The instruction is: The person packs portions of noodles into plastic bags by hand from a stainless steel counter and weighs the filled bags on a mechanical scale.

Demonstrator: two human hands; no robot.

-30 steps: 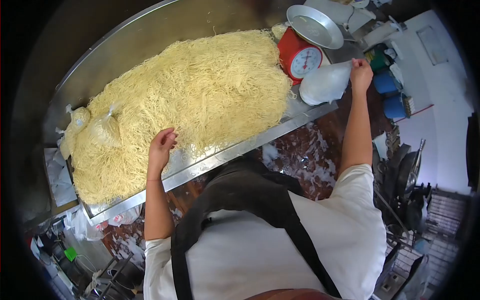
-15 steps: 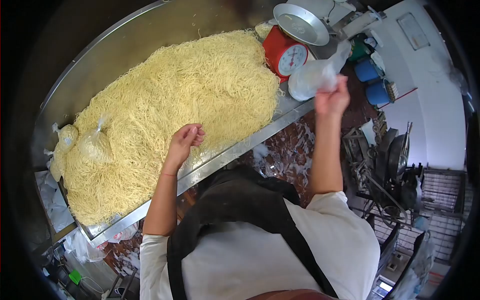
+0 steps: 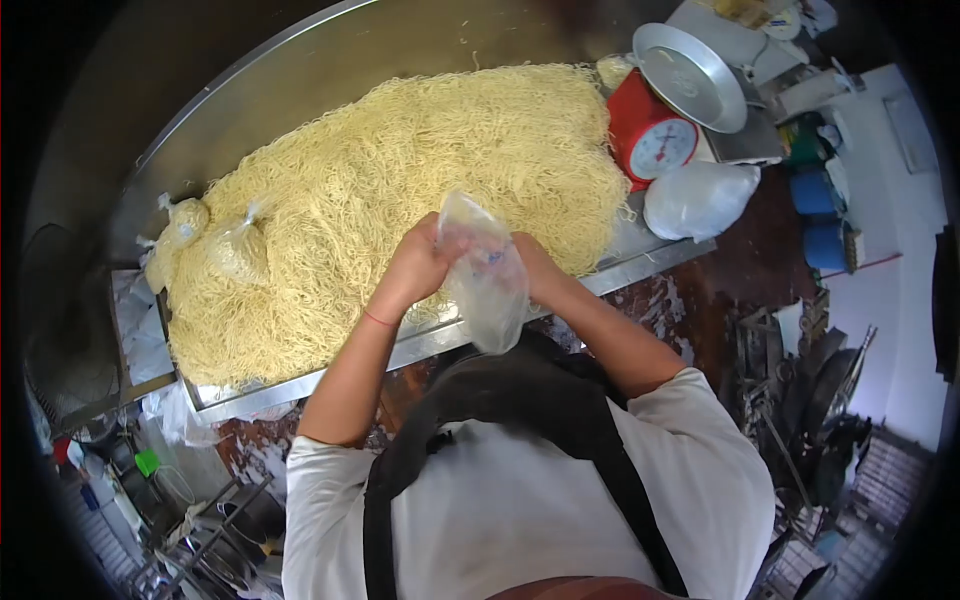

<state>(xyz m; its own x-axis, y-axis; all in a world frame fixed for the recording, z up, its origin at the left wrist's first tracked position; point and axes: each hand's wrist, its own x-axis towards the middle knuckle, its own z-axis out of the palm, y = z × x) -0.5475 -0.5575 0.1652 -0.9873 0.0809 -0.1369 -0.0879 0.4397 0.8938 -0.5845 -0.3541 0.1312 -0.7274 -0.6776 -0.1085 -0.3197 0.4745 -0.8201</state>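
A clear plastic bag (image 3: 488, 295) hangs between my two hands, in front of a large heap of yellow noodles (image 3: 400, 180). My left hand (image 3: 422, 262) is closed on the bag's left side near its top. On the other side, my right hand (image 3: 533, 265) grips the bag's right edge, its fingers partly hidden behind the plastic. The bag looks flat, with nothing visible in it. Both hands are over the front edge of the metal tray (image 3: 415, 348) that bears the noodles.
A red dial scale (image 3: 630, 125) with a round metal pan (image 3: 690, 78) stands to the right of the noodles. Beside it lies a stack of plastic bags (image 3: 700, 200). Tied noodle bags (image 3: 240, 250) rest at the left. Blue buckets (image 3: 822, 240) are far right.
My right hand has come from the bag stack by the scale to the middle, bringing a plastic bag. My left hand has moved right and now holds it too. The view has shifted.
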